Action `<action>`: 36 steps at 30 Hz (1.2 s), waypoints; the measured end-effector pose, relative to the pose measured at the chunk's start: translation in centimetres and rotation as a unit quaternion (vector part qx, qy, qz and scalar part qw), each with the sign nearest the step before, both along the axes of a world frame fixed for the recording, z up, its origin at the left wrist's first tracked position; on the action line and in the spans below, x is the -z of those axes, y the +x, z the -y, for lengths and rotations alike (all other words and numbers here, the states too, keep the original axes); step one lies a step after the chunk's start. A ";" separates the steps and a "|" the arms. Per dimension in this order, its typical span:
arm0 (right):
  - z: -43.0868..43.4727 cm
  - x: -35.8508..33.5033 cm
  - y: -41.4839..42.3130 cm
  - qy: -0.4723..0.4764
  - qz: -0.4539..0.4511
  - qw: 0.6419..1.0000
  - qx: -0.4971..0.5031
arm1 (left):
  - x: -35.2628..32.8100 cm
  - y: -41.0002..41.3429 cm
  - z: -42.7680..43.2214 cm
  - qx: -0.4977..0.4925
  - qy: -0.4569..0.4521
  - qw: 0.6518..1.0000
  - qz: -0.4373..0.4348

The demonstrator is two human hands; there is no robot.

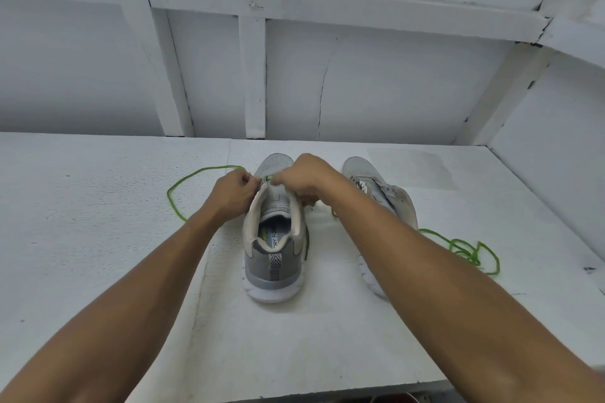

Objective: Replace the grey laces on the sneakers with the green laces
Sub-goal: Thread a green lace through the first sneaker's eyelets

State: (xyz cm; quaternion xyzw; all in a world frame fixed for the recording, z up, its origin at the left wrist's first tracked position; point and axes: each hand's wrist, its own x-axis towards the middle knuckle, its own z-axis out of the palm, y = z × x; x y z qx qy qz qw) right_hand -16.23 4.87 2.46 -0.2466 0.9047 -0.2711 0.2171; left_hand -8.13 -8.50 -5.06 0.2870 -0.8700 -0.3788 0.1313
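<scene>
The green lace [269,178] sat at the eyelets beside the tongue of the near sneaker [273,258], which stood heel toward me in the middle of the surface [98,239]. My left grip [234,191] was pinched on the lace's left run, its slack looping away leftward. My right grip [302,178] was curled tight on the lace at the right eyelets. To thread well, I judged, both runs needed even tension, lying flat and untwisted. The second sneaker [386,193] lay to the right, with a spare green lace [471,250] bunched beyond it.
</scene>
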 end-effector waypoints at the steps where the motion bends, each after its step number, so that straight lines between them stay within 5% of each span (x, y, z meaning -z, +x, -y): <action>1: -0.1 0.2 0.2 0.019 -0.001 1.000 -0.003 | -0.1 0.0 0.1 0.005 -0.012 1.000 0.002; 6: -1.4 2.5 0.4 -0.006 -0.011 0.998 0.061 | -0.1 1.2 3.4 -0.032 -0.124 0.992 0.021; 12: -1.6 3.2 0.7 -0.029 0.001 0.996 0.086 | -1.5 2.9 9.1 -0.108 -0.149 0.981 0.064; 16: -2.0 3.5 0.9 -0.071 0.017 0.991 0.115 | -2.0 1.9 7.3 -0.078 -0.080 0.994 0.020; 21: -2.1 3.6 1.1 -0.113 0.026 0.986 0.116 | -1.9 0.6 2.4 0.074 -0.100 0.991 0.044; 25: -1.5 3.2 -0.2 -0.117 0.043 0.989 0.080 | -0.8 -0.1 0.9 0.047 -0.104 0.993 0.024; 30: -0.2 2.2 -2.7 -0.090 -0.099 0.990 -0.033 | 0.2 0.0 0.6 0.028 -0.081 0.996 0.017; 33: -0.4 3.0 -4.0 0.016 -0.135 0.985 -0.106 | 0.6 0.1 0.4 0.026 -0.075 0.997 0.004; 36: -1.0 3.7 -4.4 0.051 -0.174 0.979 -0.097 | 0.7 0.1 0.3 0.022 -0.075 0.997 -0.004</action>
